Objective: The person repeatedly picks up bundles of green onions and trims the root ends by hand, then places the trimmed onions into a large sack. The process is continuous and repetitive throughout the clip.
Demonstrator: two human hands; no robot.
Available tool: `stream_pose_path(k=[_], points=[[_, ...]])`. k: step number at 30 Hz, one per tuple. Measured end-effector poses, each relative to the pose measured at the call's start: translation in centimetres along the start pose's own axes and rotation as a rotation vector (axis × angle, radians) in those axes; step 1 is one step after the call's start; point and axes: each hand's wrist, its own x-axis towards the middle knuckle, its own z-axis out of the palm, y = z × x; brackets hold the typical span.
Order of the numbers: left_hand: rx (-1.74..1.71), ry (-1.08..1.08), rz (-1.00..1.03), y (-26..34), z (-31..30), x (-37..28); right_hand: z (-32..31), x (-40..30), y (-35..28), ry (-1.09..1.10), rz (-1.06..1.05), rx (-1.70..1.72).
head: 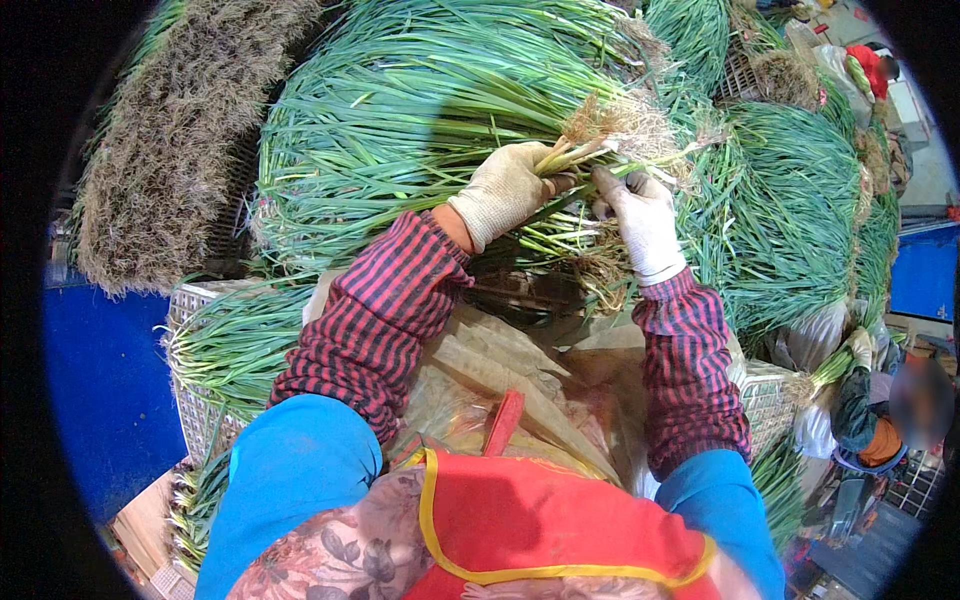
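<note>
My left hand (506,187), in a white knit glove, grips several green onions near their pale root ends (574,154), with brown roots pointing up and right. Close to its right, my right hand (637,206), gloved with darkened fingertips, has its thumb and fingers pinched at a green onion stalk (652,163); how firmly it holds the stalk is hard to tell. Behind both hands lies a large heap of green onions (390,112), leaves to the left and roots to the right. Below them are loose stalks with brown roots (600,262).
A dense stack of roots (172,142) stands at the left. White plastic crates (187,300) flank me, the left one holding trimmed green onions (232,337). More green onions (795,210) are piled at the right. Another person (870,412) works at the far right, holding a bunch.
</note>
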Motion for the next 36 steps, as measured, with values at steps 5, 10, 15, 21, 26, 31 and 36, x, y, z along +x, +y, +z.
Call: stream_pose_path(k=[5,10,15,21,26,31,36], points=[[0.064,-0.022,-0.011,0.3,0.2,0.0,-2.8,-0.3,-1.2,-0.186,0.176,-0.145],[-0.059,-0.147,-0.134,1.1,0.2,0.1,-4.5,-0.5,-0.8,-0.323,0.109,0.105],[-0.256,-0.207,-0.110,0.1,0.1,0.5,-6.2,-0.8,-0.7,-0.277,0.264,0.699],[-0.292,-0.238,-0.040,1.3,0.0,-0.1,-9.8,1.4,0.9,0.057,0.282,1.116],[-0.293,-0.215,-0.103,0.1,-0.3,-0.1,-20.5,4.7,8.5,0.372,0.004,1.041],[-0.202,-0.073,-0.126,1.5,-0.1,-0.5,-23.3,3.1,12.6,0.687,0.079,-0.747],[0.091,0.061,-0.071,0.1,1.3,0.3,-10.8,0.4,2.3,-0.106,0.347,0.319]])
